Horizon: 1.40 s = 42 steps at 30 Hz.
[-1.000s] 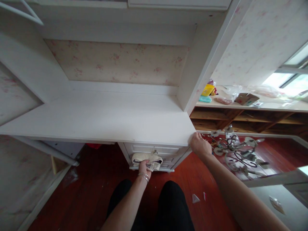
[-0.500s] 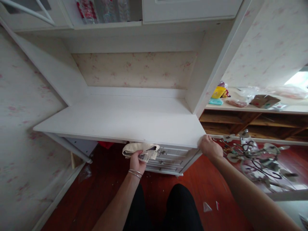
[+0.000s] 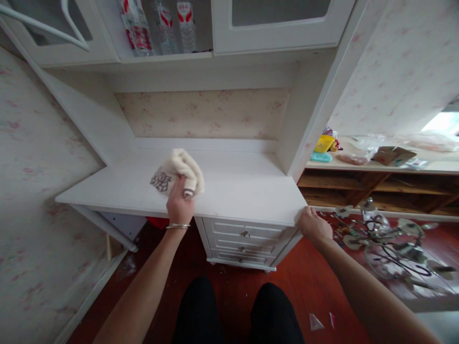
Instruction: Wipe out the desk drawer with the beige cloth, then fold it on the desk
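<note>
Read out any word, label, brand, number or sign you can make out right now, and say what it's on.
No text reads clearly in this view.
Bottles in the upper cabinet: marks on red-and-white labels, too blurred to read.
Cloth in the left hand: dark pattern, too blurred to tell whether it is lettering.
Brown box on the low shelf unit: any print is too small to read.

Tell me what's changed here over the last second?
The left hand carried the cloth up from in front of the drawers and leftward over the white desktop. Nothing was let go. The right hand stayed on the desktop's right front corner, and the drawers stayed closed.
</note>
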Motion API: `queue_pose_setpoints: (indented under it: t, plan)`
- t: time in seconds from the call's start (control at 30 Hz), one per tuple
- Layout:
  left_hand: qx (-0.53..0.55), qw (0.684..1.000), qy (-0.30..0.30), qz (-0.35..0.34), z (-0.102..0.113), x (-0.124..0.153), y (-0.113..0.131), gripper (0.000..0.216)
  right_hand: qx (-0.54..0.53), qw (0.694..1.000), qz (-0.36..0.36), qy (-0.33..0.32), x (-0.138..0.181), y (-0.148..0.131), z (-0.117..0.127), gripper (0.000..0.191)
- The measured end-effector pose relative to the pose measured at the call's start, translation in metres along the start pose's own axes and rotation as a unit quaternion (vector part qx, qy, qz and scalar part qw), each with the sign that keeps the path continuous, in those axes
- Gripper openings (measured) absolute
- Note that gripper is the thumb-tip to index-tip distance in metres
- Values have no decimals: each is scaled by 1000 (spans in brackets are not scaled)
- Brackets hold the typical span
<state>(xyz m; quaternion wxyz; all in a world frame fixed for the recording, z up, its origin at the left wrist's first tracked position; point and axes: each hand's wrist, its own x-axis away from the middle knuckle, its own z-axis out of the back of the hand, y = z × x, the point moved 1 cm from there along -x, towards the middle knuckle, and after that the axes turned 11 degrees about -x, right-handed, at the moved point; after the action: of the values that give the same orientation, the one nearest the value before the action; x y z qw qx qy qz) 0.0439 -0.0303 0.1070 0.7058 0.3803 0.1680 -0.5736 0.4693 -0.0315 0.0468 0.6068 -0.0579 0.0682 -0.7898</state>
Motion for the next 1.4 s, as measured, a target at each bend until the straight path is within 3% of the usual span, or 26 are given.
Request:
queue_pose_setpoints:
  t: [0.1, 0.17, 0.2, 0.33, 0.53, 0.63, 0.73, 0.8, 0.9, 1.03, 1.4]
  plan:
    - [-115, 960, -199, -161, -41, -10, 17, 69, 9, 1000, -4, 3, -1, 0, -1, 43]
    - [-158, 915, -320, -186, -71, -7, 24, 69, 12, 1000, -10, 5, -2, -1, -2, 43]
    - [-169, 909, -335, -182, -83, -6, 27, 67, 12, 1000, -14, 5, -2, -1, -2, 43]
    - [-175, 918, -328, -140, -110, -4, 30, 64, 4, 1000, -18, 3, -3, -2, -2, 45]
    - [-74, 923, -329, -183, -99, -9, 19, 67, -52, 996, -66, -32, -9, -3, 7, 44]
    - [-28, 933, -316, -170, -86, -15, -10, 64, -93, 987, -120, -47, -18, -3, 7, 43]
    - [-86, 962, -254, -56, -76, -18, -52, 55, -143, 978, -145, -36, -28, -4, 2, 55]
    - [-154, 955, -253, 8, -74, -17, -76, 53, -170, 973, -152, -30, -32, -3, -3, 61]
    - [-206, 933, -292, 28, -77, -12, -94, 51, -187, 970, -155, -14, -34, 0, -10, 59]
    - [-222, 926, -306, 15, -79, -10, -94, 52, -201, 966, -160, 14, -31, 3, -14, 56]
    - [-223, 925, -307, 7, -76, -8, -91, 54, -194, 971, -139, 4, -27, 3, -10, 55]
